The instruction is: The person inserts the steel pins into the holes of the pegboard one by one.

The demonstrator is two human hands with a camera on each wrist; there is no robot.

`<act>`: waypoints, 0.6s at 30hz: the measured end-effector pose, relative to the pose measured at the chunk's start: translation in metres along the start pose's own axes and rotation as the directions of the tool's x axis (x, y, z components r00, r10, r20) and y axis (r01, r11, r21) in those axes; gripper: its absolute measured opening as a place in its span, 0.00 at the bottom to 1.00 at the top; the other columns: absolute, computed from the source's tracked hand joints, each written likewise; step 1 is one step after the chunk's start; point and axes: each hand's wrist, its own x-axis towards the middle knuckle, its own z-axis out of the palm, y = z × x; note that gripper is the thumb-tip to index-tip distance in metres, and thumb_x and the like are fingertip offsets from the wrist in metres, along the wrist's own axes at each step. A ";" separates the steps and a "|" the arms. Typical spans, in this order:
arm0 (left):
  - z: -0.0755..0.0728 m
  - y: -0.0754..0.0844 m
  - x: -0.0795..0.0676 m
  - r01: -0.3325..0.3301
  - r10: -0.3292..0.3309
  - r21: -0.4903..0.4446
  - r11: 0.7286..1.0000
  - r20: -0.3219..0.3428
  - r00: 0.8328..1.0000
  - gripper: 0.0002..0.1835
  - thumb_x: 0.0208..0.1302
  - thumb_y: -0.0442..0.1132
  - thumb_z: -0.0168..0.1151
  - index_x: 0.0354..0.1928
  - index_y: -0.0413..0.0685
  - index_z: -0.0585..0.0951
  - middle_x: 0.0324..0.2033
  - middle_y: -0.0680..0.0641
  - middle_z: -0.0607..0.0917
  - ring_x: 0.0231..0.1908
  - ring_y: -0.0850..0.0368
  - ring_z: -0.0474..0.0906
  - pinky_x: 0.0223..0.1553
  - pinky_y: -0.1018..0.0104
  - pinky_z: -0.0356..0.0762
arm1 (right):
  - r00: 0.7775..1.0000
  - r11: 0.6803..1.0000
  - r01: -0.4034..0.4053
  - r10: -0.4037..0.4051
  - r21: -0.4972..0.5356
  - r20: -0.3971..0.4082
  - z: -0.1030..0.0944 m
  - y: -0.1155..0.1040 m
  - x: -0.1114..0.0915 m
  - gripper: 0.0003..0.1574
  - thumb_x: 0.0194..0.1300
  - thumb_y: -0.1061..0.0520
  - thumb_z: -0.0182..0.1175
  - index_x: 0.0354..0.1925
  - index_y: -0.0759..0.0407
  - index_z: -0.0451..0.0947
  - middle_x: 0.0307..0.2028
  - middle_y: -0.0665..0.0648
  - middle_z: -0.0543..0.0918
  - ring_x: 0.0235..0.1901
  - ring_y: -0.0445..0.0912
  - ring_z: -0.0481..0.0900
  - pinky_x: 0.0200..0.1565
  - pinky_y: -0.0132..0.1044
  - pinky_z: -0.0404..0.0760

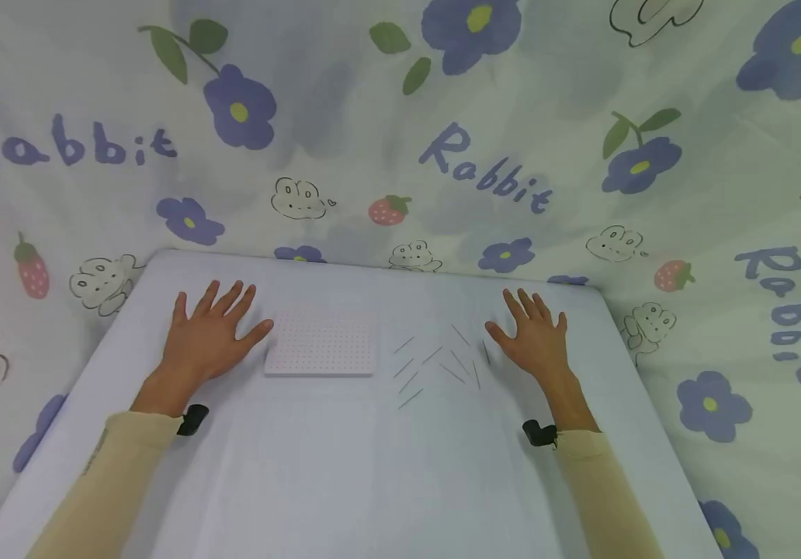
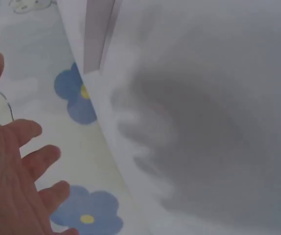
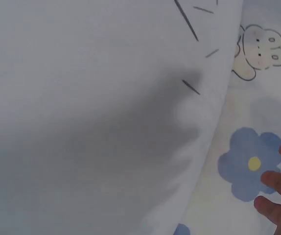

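My left hand is held with its fingers spread, just left of a pale, flat pegboard covered in rows of small holes. Whether the thumb touches the board, I cannot tell. In the left wrist view the board's side shows at the top, with the hand's shadow below it. Several thin dark sticks, such as this stick, lie scattered to the right of the board. My right hand hovers beside them, fingers spread and holding nothing. Its shadow falls near a stick in the right wrist view.
Everything lies on a white table with rounded far corners. A printed cloth with flowers, rabbits and strawberries hangs behind and along the sides. Each wrist carries a small black device; one device is on the left.
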 end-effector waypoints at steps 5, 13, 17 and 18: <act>0.011 0.008 -0.012 -0.029 0.031 -0.024 0.999 0.044 0.999 0.50 0.69 0.77 0.36 0.79 0.47 0.55 0.77 0.38 0.57 0.76 0.32 0.45 0.69 0.25 0.30 | 0.999 1.000 0.008 -0.009 0.028 0.033 0.008 -0.004 -0.011 0.50 0.68 0.27 0.53 0.77 0.51 0.59 0.75 0.63 0.62 0.74 0.65 0.57 0.64 0.75 0.57; 0.025 0.019 -0.025 -0.043 0.048 -0.057 0.997 0.094 0.994 0.55 0.65 0.79 0.41 0.78 0.41 0.58 0.76 0.37 0.60 0.75 0.31 0.48 0.69 0.26 0.35 | 0.997 0.998 -0.009 0.005 0.057 0.074 0.018 -0.010 -0.020 0.45 0.68 0.31 0.59 0.70 0.58 0.70 0.66 0.65 0.73 0.65 0.67 0.68 0.55 0.70 0.72; 0.030 0.024 -0.026 -0.048 0.054 -0.054 0.997 0.116 0.992 0.57 0.63 0.80 0.42 0.77 0.39 0.57 0.76 0.37 0.60 0.75 0.31 0.49 0.70 0.26 0.36 | 0.996 0.996 -0.022 0.015 0.082 0.090 0.023 -0.009 -0.023 0.42 0.67 0.34 0.62 0.66 0.60 0.75 0.60 0.67 0.77 0.60 0.66 0.72 0.52 0.66 0.77; 0.032 0.025 -0.026 -0.048 0.055 -0.056 0.997 0.120 0.991 0.58 0.63 0.80 0.42 0.77 0.39 0.57 0.76 0.37 0.60 0.75 0.31 0.49 0.70 0.27 0.35 | 0.995 0.995 -0.030 0.021 0.094 0.096 0.025 -0.008 -0.024 0.41 0.67 0.34 0.63 0.65 0.61 0.76 0.59 0.67 0.78 0.59 0.66 0.73 0.51 0.65 0.78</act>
